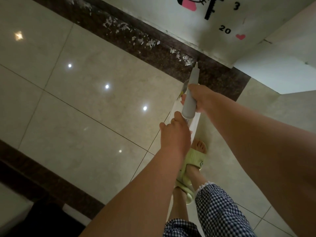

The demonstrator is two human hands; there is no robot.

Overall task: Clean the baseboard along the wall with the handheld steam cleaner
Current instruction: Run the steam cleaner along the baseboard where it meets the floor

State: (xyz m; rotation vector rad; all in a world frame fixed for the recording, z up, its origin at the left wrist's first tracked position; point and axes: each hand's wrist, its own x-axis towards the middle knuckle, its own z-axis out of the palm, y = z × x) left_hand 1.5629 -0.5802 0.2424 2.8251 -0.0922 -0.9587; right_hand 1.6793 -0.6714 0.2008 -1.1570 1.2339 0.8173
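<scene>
Grey steam cleaner (189,100) gripped by right hand (201,98) and left hand (174,134), nozzle at flake-strewn baseboard (153,53), green sandals (191,168) below.

Steam cleaner (190,101) grey, long, nozzle tip touching dark speckled baseboard (153,53) below wall (196,26) corner. Right hand (199,98) grips cleaner barrel, nearer baseboard. Left hand (174,134) holds rear end of cleaner, farther from baseboard. White flaky residue (150,42) along baseboard, left of nozzle. Beige glossy floor (82,93) adjoins baseboard. Green slippers (196,159) on floor, under left hand.
</scene>
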